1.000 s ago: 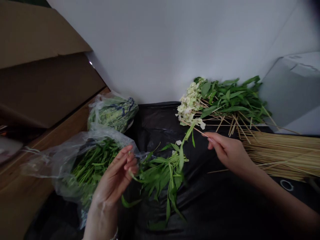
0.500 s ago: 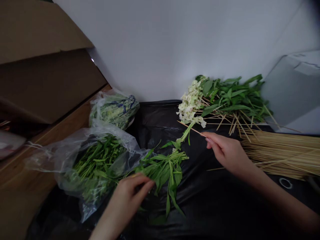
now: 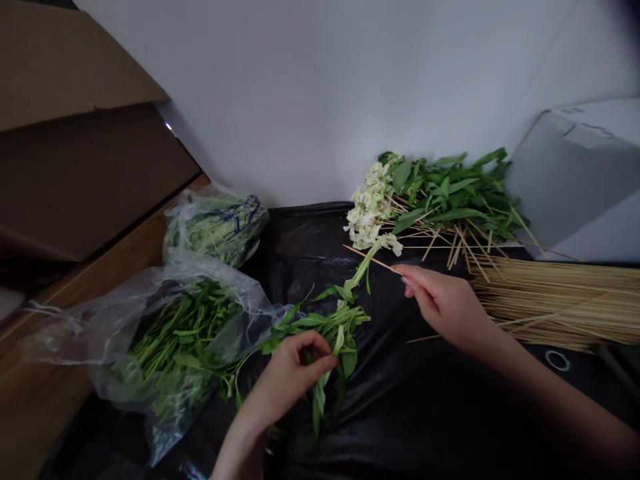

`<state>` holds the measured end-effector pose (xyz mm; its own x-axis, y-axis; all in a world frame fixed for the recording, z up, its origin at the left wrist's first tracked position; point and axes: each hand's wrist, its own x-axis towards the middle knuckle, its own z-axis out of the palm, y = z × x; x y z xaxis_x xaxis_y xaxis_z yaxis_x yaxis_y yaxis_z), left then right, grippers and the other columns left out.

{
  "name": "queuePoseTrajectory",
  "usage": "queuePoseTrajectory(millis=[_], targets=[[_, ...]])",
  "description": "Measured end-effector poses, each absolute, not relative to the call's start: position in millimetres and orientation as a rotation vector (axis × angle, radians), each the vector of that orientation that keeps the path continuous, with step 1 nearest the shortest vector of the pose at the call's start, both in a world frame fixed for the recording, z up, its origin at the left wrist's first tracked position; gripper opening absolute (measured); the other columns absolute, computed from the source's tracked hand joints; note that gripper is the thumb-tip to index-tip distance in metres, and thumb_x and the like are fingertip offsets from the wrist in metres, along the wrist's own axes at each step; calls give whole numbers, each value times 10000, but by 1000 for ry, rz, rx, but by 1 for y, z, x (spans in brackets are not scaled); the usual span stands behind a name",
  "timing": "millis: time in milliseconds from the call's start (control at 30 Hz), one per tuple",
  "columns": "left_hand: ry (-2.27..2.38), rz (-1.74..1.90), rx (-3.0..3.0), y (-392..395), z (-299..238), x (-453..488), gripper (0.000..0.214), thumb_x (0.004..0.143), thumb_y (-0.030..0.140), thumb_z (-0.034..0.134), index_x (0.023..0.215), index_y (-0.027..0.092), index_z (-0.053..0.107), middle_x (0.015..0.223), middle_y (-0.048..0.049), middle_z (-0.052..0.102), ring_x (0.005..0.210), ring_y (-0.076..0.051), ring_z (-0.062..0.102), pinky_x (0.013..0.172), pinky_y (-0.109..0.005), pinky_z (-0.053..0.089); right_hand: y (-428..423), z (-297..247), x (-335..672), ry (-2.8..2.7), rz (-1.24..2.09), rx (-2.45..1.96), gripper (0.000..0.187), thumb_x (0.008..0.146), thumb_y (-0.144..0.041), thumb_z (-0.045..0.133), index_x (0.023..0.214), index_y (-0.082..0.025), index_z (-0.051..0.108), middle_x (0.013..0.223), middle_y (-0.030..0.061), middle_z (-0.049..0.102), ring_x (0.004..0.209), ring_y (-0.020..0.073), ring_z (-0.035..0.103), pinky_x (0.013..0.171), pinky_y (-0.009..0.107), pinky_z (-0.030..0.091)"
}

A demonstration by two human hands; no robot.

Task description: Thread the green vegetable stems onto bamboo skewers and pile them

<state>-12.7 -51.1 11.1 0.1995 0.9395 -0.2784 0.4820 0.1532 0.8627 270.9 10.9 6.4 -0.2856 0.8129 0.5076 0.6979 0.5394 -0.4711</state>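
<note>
My right hand [image 3: 440, 303] pinches a thin bamboo skewer [image 3: 373, 259], its pointed tip aimed left, just in front of the cream-white leafy pieces. My left hand [image 3: 293, 377] is closed at the fingertips on a leafy green stem [image 3: 340, 339], with long leaves dangling below the fingers. Behind that hand lies a small heap of loose green stems [image 3: 320, 323] on the black plastic sheet [image 3: 400, 407]. A paler green stalk [image 3: 363, 268] lies between this heap and the cream-white pieces [image 3: 373, 200].
At the back right, skewered greens [image 3: 450, 190] are piled beside a white box [image 3: 580, 180]. Many bare skewers [image 3: 560, 300] lie in front of it, near a ring [image 3: 557, 360]. Clear bags of greens [image 3: 185, 333] sit left, below a cardboard box [image 3: 85, 173].
My left hand has moved right and come to the leafy stems, now pinching one. The right hand still holds the skewer, and the whole view has shifted slightly.
</note>
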Motion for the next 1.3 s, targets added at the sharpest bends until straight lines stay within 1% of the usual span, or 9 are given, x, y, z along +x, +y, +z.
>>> queuePoseTrajectory(millis=[133,200,267,367,467,567,833,1033,1300], targets=[[1142,792,1167,-18,33,-17,184,722,298,791,776,166,674,766,-45,728,705,-143,630,679,-240,455,11,6,271,-2050,197,-1226,365,930,-187,395,1204,-193,635,881,54,745,759,173,705,741,320,569],[1061,898,1015,4,33,-13,216,704,297,813,796,154,681,747,-52,736,693,-133,645,669,-222,472,11,5,270,-2047,196,-1230,356,933,-188,394,1195,-183,636,872,55,742,754,168,704,747,315,567],[1007,999,868,22,24,-6,250,695,292,825,851,141,701,737,-41,732,669,-112,645,642,-195,480,11,3,270,-2055,196,-1224,351,936,-193,396,1192,-169,634,870,59,739,755,165,704,741,309,567],[922,1135,720,39,3,4,301,686,254,834,938,135,719,819,-44,744,712,-105,662,673,-193,510,11,-1,267,-2091,193,-1211,348,938,-190,394,1191,-167,632,880,58,740,767,162,705,733,300,567],[888,1221,639,39,-15,8,314,668,220,846,945,135,723,849,-42,751,735,-104,672,694,-196,526,10,-7,261,-2130,177,-1201,349,943,-177,381,1187,-175,632,938,64,742,799,160,706,745,295,566],[901,1255,591,34,-22,10,292,670,206,844,928,138,727,825,-30,748,719,-98,669,680,-187,527,8,-14,255,-2199,162,-1214,343,955,-177,380,1196,-185,624,953,60,731,812,159,701,737,287,560],[907,1276,533,29,-21,19,339,639,214,858,946,138,736,741,-12,730,651,-87,652,610,-168,514,5,-23,250,-2288,78,-1287,357,965,-174,361,1216,-187,613,870,43,704,764,168,689,653,276,524],[964,1343,563,26,-21,23,310,602,204,880,878,151,749,835,-29,763,669,-81,656,614,-163,502,2,-22,248,-2286,133,-1328,356,970,-187,360,1216,-196,615,895,48,703,780,176,687,665,285,511],[1012,1386,608,25,-23,26,319,565,209,890,853,150,768,834,-33,769,667,-77,639,606,-160,480,0,-25,246,-2273,97,-1371,361,971,-209,362,1220,-213,623,924,50,710,806,186,688,657,283,497]])
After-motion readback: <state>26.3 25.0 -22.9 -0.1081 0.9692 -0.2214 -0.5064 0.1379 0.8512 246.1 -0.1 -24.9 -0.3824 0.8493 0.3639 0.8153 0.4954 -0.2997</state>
